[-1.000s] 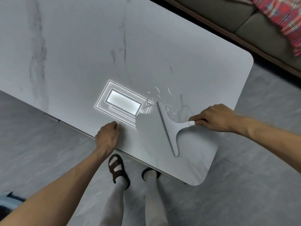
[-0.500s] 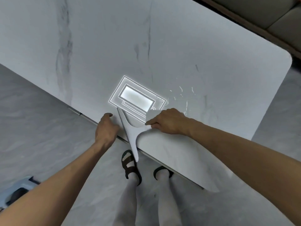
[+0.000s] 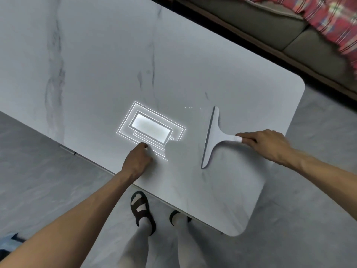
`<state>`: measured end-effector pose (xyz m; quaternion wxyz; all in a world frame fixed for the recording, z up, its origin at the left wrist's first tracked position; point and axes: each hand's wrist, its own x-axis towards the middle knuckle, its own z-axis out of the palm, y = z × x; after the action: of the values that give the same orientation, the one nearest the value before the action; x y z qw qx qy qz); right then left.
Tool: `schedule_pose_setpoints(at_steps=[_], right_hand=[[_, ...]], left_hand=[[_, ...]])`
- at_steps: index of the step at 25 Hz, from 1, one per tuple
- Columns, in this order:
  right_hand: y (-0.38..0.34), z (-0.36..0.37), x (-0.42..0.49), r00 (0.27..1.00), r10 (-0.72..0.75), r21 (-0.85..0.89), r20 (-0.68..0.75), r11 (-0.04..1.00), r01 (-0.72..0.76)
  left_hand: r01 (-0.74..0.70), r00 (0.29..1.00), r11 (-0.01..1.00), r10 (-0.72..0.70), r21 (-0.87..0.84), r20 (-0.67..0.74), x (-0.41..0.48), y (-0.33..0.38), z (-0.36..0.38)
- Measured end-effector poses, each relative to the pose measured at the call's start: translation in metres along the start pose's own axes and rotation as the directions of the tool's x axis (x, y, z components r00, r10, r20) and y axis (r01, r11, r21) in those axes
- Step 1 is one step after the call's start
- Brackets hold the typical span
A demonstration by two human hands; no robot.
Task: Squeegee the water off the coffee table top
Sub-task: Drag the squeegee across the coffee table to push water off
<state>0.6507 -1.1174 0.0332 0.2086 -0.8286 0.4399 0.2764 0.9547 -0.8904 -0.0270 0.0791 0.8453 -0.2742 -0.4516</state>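
The coffee table top (image 3: 108, 70) is pale grey marble with dark veins and rounded corners. A white T-shaped squeegee (image 3: 212, 136) lies flat on it near the right end, blade running away from me. My right hand (image 3: 264, 142) grips its handle from the right. My left hand (image 3: 138, 161) rests as a loose fist on the table near the front edge, holding nothing. A faint line of water droplets (image 3: 192, 107) glints just left of the blade's far tip.
A bright rectangular reflection of a ceiling light (image 3: 151, 128) shines on the top beside my left hand. A grey sofa (image 3: 270, 26) with a red plaid cloth (image 3: 332, 22) runs behind the table. My sandalled feet (image 3: 143, 211) stand on the grey floor.
My right hand carried the squeegee from the front edge beside my left hand back out to the right end of the top. Most droplets seen earlier are gone. The left hand stayed put.
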Motion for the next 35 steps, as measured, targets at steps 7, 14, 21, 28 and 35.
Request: schedule_pose_setpoints(at_steps=[7, 14, 21, 28, 35], right_hand=[[-0.026, -0.066, 0.069, 0.969, 0.158, 0.516, -0.19, 0.856, -0.038], [-0.074, -0.127, 0.208, 0.89, 0.438, 0.842, -0.13, 0.522, -0.134], [-0.077, -0.072, 0.194, 0.954, 0.141, 0.479, -0.265, 0.878, 0.004], [-0.004, -0.027, 0.061, 0.993, 0.116, 0.168, 0.019, 0.979, -0.118], [0.025, -0.099, 0.099, 0.958, 0.242, 0.461, -0.156, 0.875, -0.146]], left_hand=[[-0.087, 0.979, 0.992, 0.101, 0.09, -0.175, 0.029, 0.032, -0.018], [-0.187, 0.965, 0.861, 0.251, 0.474, -0.076, 0.145, 0.072, -0.019], [-0.201, 0.962, 0.824, 0.269, 0.529, -0.055, 0.173, 0.081, -0.02], [-0.137, 0.986, 0.877, 0.164, 0.46, -0.021, 0.164, 0.105, -0.036], [-0.404, 0.892, 0.698, 0.443, 0.591, 0.086, 0.168, 0.127, -0.006]])
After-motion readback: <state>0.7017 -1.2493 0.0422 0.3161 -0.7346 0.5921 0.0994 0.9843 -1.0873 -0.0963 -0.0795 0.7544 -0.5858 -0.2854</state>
